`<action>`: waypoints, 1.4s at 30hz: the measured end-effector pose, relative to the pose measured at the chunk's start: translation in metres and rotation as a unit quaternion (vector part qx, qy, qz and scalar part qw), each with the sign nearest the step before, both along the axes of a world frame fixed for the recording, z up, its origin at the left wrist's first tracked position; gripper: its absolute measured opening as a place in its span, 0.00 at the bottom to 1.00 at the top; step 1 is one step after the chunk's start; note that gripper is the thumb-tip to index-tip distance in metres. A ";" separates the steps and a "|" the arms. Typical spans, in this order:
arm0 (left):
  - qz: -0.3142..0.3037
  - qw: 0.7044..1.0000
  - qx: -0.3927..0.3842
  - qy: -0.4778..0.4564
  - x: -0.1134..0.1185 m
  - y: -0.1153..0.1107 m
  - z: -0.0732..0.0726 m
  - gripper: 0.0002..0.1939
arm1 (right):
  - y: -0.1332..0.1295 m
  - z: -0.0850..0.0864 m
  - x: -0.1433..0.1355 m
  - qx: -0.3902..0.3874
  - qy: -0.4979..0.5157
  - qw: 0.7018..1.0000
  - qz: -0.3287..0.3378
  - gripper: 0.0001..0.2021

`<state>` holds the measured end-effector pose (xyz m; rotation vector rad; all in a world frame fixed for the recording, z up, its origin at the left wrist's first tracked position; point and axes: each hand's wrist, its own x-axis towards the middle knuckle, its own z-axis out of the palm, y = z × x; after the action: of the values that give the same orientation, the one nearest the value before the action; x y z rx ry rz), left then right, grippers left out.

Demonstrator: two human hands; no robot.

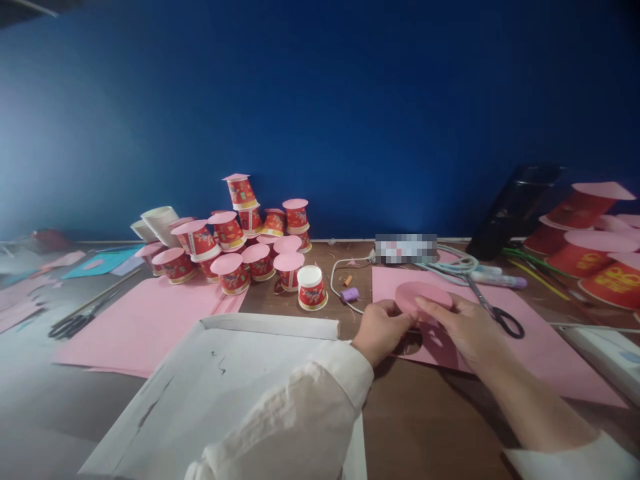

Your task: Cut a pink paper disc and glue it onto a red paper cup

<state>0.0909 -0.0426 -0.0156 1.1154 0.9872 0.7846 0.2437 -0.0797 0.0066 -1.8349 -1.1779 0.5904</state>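
A round pink paper disc (420, 297) is held between my two hands above the pink sheet on the right (530, 360). My left hand (383, 330) pinches its lower left edge, and my right hand (465, 327) grips its right side with the thumb on top. To the left of my hands, a red paper cup (313, 290) stands upside down with its white base bare. Behind and left of it, several red cups with pink discs on top are grouped, some stacked (230, 273).
Scissors (507, 322), coiled cables (457, 263) and markers (500, 280) lie beyond my right hand. A dark bottle (515, 213) and more red cups (585, 260) stand at the right. A white board (225, 373) lies under my left sleeve. Another pair of scissors (75, 323) rests far left.
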 end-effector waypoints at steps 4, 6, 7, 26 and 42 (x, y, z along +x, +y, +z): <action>0.000 0.999 0.031 0.029 0.000 0.002 -0.005 0.08 | 0.000 -0.001 0.000 0.005 -0.002 1.000 0.003 0.18; 0.002 0.998 0.041 0.039 0.000 0.002 -0.006 0.08 | 0.000 -0.002 0.000 0.010 0.012 1.000 0.016 0.19; 0.002 0.999 0.039 0.037 0.000 0.002 -0.005 0.07 | 0.000 -0.003 -0.001 0.012 0.021 0.999 0.024 0.19; 0.036 0.999 0.021 -0.005 -0.001 0.002 -0.004 0.11 | -0.003 0.003 -0.004 -0.011 0.074 0.994 0.076 0.17; 0.095 0.986 0.126 0.058 -0.006 0.003 0.002 0.03 | -0.001 -0.004 0.001 0.054 0.182 0.977 0.100 0.19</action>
<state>0.0851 -0.0401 -0.0136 1.3095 1.1251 1.0296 0.2446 -0.0804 0.0031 -1.4493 -1.1246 0.9168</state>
